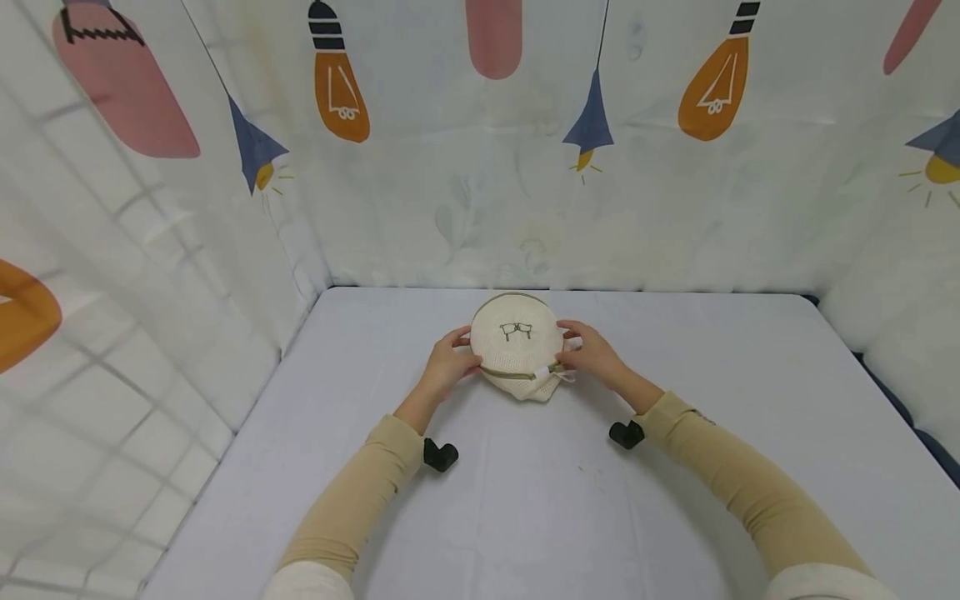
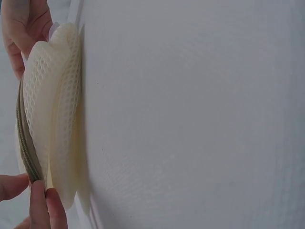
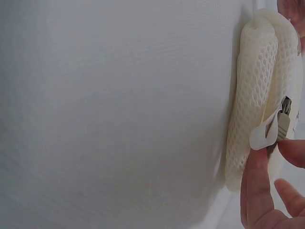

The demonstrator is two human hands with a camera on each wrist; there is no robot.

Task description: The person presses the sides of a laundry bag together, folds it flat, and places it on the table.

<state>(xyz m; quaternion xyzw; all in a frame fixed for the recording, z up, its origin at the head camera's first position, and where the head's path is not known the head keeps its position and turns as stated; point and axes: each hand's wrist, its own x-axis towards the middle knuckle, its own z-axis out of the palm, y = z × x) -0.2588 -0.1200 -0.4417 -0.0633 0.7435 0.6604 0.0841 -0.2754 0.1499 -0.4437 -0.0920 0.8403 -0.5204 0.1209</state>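
Observation:
A round cream mesh laundry bag [image 1: 517,337] stands near the table's back edge, its flat lid printed with a pair of glasses. My left hand [image 1: 448,363] grips the bag's left side. Up close in the left wrist view, thumb and fingers pinch its edge beside the olive zipper [image 2: 25,138]. On the opposite side, my right hand [image 1: 595,353] holds the bag near the zipper's front end. In the right wrist view, thumb and forefinger are at a pale zipper slider [image 3: 283,125] and a white loop [image 3: 260,138]. Below the lid, the soft mesh wall sags in folds.
The bag sits on a white-covered table [image 1: 540,517]. Behind it hangs a white curtain [image 1: 480,208] printed with lamps and bulbs, which also runs along the left side. A black wrist camera [image 1: 440,456] hangs under the left forearm, another [image 1: 626,434] under the right.

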